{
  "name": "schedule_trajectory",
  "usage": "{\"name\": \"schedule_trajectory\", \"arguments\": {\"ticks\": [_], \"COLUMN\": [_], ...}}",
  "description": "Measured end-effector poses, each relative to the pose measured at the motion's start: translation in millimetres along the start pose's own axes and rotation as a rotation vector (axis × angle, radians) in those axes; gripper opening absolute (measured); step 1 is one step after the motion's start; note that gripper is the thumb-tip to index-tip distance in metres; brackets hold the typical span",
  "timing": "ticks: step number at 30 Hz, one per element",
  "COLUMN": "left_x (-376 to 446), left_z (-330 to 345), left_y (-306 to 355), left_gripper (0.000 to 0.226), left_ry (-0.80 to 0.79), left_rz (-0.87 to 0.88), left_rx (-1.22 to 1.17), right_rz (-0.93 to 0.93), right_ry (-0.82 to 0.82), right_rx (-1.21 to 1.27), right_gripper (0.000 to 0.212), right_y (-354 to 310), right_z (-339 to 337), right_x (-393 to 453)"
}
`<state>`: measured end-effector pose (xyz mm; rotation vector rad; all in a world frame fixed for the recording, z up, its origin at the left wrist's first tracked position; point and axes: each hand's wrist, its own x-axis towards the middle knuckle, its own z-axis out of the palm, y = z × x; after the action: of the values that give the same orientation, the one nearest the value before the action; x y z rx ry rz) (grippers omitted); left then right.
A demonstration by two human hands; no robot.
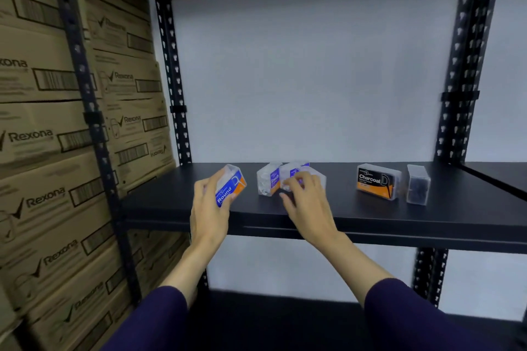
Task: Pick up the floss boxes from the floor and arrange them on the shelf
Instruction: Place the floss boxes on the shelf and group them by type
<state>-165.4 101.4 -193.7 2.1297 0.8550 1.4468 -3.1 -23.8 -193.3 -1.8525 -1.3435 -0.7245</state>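
Matt black metal shelf (370, 216) — clear glossy plastic floss boxes (377, 181).

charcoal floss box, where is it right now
In the head view the Charcoal floss box stands on the black shelf, right of centre, beside a clear box of dark picks on its right and well right of the right hand.

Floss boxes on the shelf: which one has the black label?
The Charcoal box, standing toward the right of the shelf. Its label is black and orange, while the Round box in the left hand and the others nearby are blue and orange.
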Motion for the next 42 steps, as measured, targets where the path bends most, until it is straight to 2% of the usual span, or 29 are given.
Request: {"name": "schedule_trajectory", "arguments": {"ticks": [1, 3, 6, 10, 15, 22, 28, 32, 34, 37, 42], "left_x": [2.4, 8.9, 25.2, 50.9, 68.3, 95.5, 92.2, 79.6, 64.1, 31.7, -17.8], "left_z": [-1.9, -6.9, -17.9, -33.5, -32.4, -23.0, -19.2, -20.2, -18.8, -19.3, -23.9], "left_y": [-0.5, -3.8, -14.2, -38.1, -71.2, -79.0, -80.6, -71.9, -60.6, -36.0, 16.3], "left_gripper": [0.054, 0.055, 0.055, 0.046, 0.037, 0.062, 0.072, 0.073, 0.065, 0.041, 0.025], "left_ry": [0.01, 0.029, 0.06, 0.072, -0.042, -0.241, -0.295, -0.258, -0.189, -0.107, -0.127], "left_rz": [0.003, 0.007, -0.009, -0.083, -0.153, -0.316, -0.288, -0.291, -0.258, -0.139, 0.073], "left_rx": [0.004, 0.035, 0.157, 0.267, 0.328, 0.42, 0.43, 0.384, 0.316, 0.312, 0.386], "right_rz": [-0.02, -0.022, 0.008, -0.021, -0.012, -0.003, -0.001, 0.031, 0.06, 0.101, 0.122], "right_ry": [-0.092, -0.312, -0.447, -0.392, -0.368, -0.393, -0.391, -0.378, -0.37, -0.39, -0.38], "right_rx": [0.04, 0.047, -0.026, -0.15, -0.164, -0.142, -0.16, -0.136, -0.103, -0.047, -0.027], "right_gripper": [0.018, 0.027, 0.039, 0.042, 0.041, 0.042, 0.046, 0.045, 0.043, 0.038, 0.024], "right_y": [-4.7, -11.1, -13.3, -12.4, -13.8, -13.6, -13.0, -15.8, -18.4, -24.0, -29.1], "right_z": [6.5, 17.7, 25.3, 32.5, 34.5, 32.3, 33.6, 30.9, 27.2, 13.3, -34.6], "right_x": [2.4, 8.7, 15.2, 11.6, 12.0, 12.8, 12.3, 9.7, 5.8, -5.0, -38.1]}}
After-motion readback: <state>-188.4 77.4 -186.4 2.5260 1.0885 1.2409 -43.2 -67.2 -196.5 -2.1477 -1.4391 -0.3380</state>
